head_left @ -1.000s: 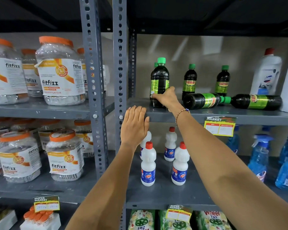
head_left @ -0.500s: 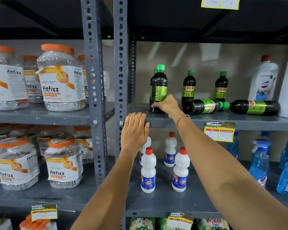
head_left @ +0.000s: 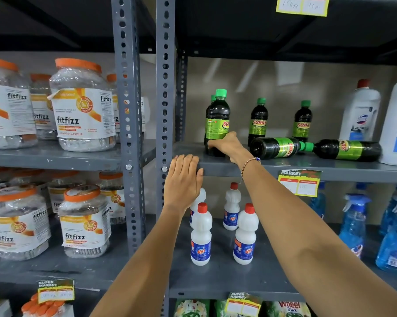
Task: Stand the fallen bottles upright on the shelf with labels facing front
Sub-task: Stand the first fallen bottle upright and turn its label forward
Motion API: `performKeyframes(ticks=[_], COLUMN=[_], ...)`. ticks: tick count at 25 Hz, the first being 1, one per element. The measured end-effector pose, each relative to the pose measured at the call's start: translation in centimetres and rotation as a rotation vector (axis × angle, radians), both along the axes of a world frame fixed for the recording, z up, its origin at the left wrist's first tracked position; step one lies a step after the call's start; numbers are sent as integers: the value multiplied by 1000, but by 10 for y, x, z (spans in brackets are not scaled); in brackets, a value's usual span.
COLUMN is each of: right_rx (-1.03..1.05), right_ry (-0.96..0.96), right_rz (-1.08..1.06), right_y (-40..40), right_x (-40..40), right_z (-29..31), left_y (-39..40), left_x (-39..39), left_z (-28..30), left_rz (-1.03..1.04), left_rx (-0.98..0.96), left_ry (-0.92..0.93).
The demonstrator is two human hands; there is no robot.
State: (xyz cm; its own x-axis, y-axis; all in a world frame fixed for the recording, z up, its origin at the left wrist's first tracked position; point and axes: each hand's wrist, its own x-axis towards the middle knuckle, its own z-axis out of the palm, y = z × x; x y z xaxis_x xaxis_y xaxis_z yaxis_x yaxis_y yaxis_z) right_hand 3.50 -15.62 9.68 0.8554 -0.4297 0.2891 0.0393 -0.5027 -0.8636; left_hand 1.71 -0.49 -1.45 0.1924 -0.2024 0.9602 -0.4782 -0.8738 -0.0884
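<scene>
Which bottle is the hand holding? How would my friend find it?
Look at the upper grey shelf right of the metal post, where dark Sunny bottles with green caps stand. The held bottle is the front one at the far left, nearest the post, with the right hand wrapped round its base. It stands upright, unlike the two fallen bottles beside it.

"SUNNY" marks the dark green-capped bottles (head_left: 258,121); "fitfizz", "ORANGE FLAVOUR" the orange-lidded jars (head_left: 82,106); "SUPER MARKET" the price tags (head_left: 299,181); "Wheel 2in1" a packet (head_left: 288,308).
</scene>
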Motion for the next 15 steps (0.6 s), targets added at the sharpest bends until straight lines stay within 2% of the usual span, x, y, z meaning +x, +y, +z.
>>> performKeyframes(ticks=[4, 8, 15], right_rx=[-59, 5, -50], right_ry=[-3, 14, -10], right_rz=[-32, 12, 21], right_y=[-1, -2, -1], right_x=[-1, 1, -3], right_z=[-1, 0, -2], left_y=[0, 0, -1], left_x=[-1, 0, 1], left_z=[0, 0, 0], left_rz=[-5, -3, -8], left_rx=[-1, 1, -4], left_ry=[14, 19, -3])
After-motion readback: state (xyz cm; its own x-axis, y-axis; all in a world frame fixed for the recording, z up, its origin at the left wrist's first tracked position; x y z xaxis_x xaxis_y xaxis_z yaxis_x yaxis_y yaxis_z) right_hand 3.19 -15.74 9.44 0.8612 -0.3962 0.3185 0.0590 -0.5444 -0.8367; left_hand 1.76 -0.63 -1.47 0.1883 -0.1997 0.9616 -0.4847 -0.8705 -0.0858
